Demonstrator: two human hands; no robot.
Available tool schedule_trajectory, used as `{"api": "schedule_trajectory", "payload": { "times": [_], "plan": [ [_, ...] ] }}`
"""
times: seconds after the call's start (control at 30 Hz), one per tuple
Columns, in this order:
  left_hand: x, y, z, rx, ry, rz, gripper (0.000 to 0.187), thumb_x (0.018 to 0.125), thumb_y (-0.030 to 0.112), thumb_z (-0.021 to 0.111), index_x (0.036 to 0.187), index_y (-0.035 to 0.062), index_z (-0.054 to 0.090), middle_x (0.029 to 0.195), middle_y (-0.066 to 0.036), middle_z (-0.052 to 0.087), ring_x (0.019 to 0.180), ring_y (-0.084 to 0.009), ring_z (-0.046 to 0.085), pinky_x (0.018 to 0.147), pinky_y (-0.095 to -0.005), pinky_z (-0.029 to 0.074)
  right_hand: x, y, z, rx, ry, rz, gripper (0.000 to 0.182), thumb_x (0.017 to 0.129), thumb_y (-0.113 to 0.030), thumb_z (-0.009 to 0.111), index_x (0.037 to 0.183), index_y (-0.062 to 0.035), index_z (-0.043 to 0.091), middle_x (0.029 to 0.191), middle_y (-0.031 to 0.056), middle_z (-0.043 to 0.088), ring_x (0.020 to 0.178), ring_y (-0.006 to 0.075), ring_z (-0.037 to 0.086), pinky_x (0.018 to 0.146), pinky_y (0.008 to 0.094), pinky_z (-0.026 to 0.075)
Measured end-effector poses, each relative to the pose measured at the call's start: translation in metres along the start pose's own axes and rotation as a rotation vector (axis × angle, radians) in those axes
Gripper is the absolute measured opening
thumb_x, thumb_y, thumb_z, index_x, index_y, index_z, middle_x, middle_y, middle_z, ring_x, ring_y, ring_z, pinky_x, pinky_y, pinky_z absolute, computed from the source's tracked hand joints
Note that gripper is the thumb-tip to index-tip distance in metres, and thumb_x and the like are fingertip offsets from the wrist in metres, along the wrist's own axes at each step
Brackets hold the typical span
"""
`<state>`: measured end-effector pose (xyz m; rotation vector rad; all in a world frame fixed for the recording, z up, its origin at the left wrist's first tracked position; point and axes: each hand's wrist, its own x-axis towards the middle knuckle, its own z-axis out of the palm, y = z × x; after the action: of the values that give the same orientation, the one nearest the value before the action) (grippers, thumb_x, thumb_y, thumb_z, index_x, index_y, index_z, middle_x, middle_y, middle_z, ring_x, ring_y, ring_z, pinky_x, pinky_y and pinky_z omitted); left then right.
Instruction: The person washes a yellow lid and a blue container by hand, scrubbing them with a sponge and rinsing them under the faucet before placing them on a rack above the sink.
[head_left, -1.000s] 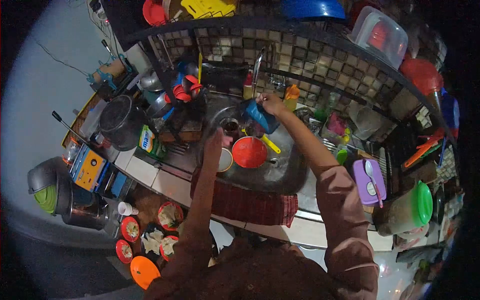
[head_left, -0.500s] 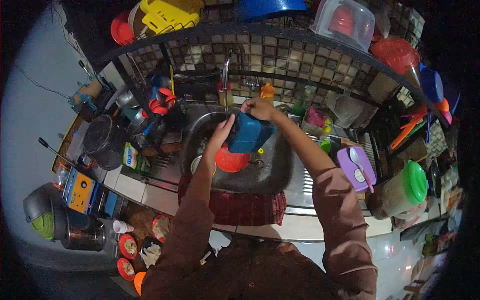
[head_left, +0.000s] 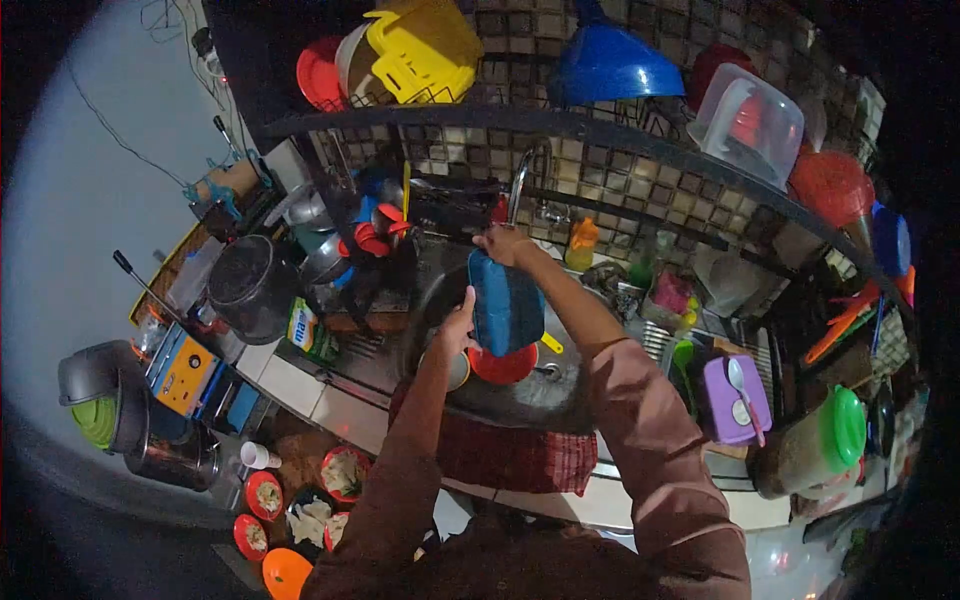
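Observation:
A blue plastic container (head_left: 508,308) is held tilted over the metal sink (head_left: 430,300), below the curved tap (head_left: 520,180). My right hand (head_left: 507,246) grips its upper edge with the fingers closed. My left hand (head_left: 460,326) holds its lower left side, thumb along the edge. Beneath the container, a red bowl (head_left: 503,366) sits in the sink, partly hidden. Right of the bowl lies a yellow-handled utensil (head_left: 551,343). The rim of a pale dish (head_left: 458,372) shows beside my left hand.
A dark shelf rail (head_left: 560,123) with plastic tubs runs above the sink. A dark pot (head_left: 250,290) and a green packet (head_left: 310,330) stand left. On the right are a purple box (head_left: 737,400) and a green-lidded container (head_left: 830,430). A red cloth (head_left: 510,455) hangs in front.
The view has shifted, so the scene sits lower and further right. Both hands still hold the blue container, which is turned more upright on its long side. The yellow-handled utensil shows more.

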<state>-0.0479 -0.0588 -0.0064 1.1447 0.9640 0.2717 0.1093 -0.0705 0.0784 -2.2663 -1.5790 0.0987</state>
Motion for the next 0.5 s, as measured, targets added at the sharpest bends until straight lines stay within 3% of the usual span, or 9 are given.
{"api": "schedule_trajectory", "payload": {
  "times": [0.03,0.1,0.17,0.23,0.27,0.33,0.4,0.47,0.5],
  "plan": [
    [0.007,-0.002,-0.003,-0.037,-0.139,0.003,0.092,0.065,0.071,0.039,0.128,0.0070,0.020,0.127,-0.017,0.028,0.110,-0.0404,0.032,0.074,-0.0639,0.032,-0.011,-0.008,-0.013,0.031,-0.037,-0.029,0.046,0.085,-0.040,0.034,0.085,-0.0004,0.057,0.087,0.0215,0.056,0.088,0.0364,0.052,0.080,0.0426,0.038],
    [0.029,-0.009,-0.003,-0.064,-0.228,-0.030,0.088,0.066,0.071,0.038,0.125,0.0065,0.025,0.126,-0.017,0.031,0.110,-0.0388,0.033,0.073,-0.0627,0.034,-0.021,-0.005,-0.016,0.060,-0.074,-0.044,0.047,0.084,-0.040,0.035,0.086,0.0020,0.057,0.090,0.0230,0.056,0.091,0.0367,0.052,0.081,0.0433,0.039],
    [0.033,-0.007,0.006,-0.094,-0.320,-0.069,0.085,0.068,0.070,0.037,0.123,0.0060,0.030,0.125,-0.017,0.033,0.110,-0.0371,0.035,0.072,-0.0615,0.036,-0.025,0.007,-0.008,-0.009,0.047,-0.197,0.045,0.084,-0.038,0.036,0.085,0.0014,0.058,0.087,0.0229,0.056,0.088,0.0372,0.053,0.080,0.0431,0.040],
    [0.031,-0.001,0.017,-0.051,-0.446,-0.019,0.092,0.062,0.072,0.044,0.126,0.0079,0.027,0.128,-0.015,0.029,0.115,-0.0362,0.029,0.079,-0.0639,0.028,-0.033,0.021,-0.016,-0.047,-0.010,-0.158,0.042,0.083,-0.038,0.039,0.085,0.0005,0.057,0.087,0.0217,0.056,0.086,0.0370,0.052,0.078,0.0431,0.040],
    [0.029,0.003,0.025,-0.049,-0.457,-0.025,0.092,0.062,0.072,0.044,0.126,0.0079,0.027,0.128,-0.015,0.029,0.115,-0.0362,0.029,0.079,-0.0639,0.028,-0.038,0.026,-0.025,-0.083,-0.064,-0.133,0.040,0.082,-0.037,0.042,0.086,-0.0005,0.057,0.087,0.0204,0.056,0.084,0.0368,0.052,0.077,0.0430,0.041],
    [0.032,0.006,0.041,0.073,-0.177,0.013,0.086,0.065,0.068,0.047,0.124,0.0077,0.031,0.126,-0.014,0.033,0.116,-0.0341,0.029,0.083,-0.0598,0.028,-0.046,0.036,-0.039,-0.160,-0.073,-0.145,0.039,0.080,-0.037,0.045,0.087,-0.0004,0.057,0.086,0.0208,0.056,0.083,0.0368,0.053,0.075,0.0429,0.041],
    [0.047,0.007,0.044,0.097,-0.203,0.047,0.083,0.066,0.065,0.049,0.124,0.0080,0.031,0.126,-0.014,0.034,0.116,-0.0324,0.030,0.084,-0.0550,0.029,-0.053,0.045,-0.048,-0.237,-0.084,-0.160,0.039,0.078,-0.038,0.048,0.087,-0.0003,0.056,0.085,0.0212,0.055,0.083,0.0368,0.053,0.074,0.0427,0.042],
    [0.076,0.000,0.044,0.120,-0.227,0.084,0.081,0.067,0.062,0.051,0.124,0.0082,0.032,0.125,-0.013,0.035,0.116,-0.0308,0.031,0.086,-0.0502,0.031,-0.058,0.052,-0.055,-0.167,-0.054,-0.314,0.041,0.074,-0.038,0.054,0.089,-0.0006,0.054,0.084,0.0212,0.055,0.081,0.0364,0.053,0.071,0.0427,0.042],
    [0.090,-0.004,0.044,0.034,-0.289,0.198,0.077,0.068,0.060,0.052,0.123,0.0083,0.034,0.124,-0.012,0.037,0.114,-0.0286,0.033,0.085,-0.0460,0.032,-0.061,0.054,-0.058,-0.169,-0.054,-0.309,0.041,0.074,-0.038,0.054,0.089,-0.0006,0.054,0.084,0.0212,0.055,0.081,0.0364,0.053,0.071,0.0427,0.042]
  ]
}}
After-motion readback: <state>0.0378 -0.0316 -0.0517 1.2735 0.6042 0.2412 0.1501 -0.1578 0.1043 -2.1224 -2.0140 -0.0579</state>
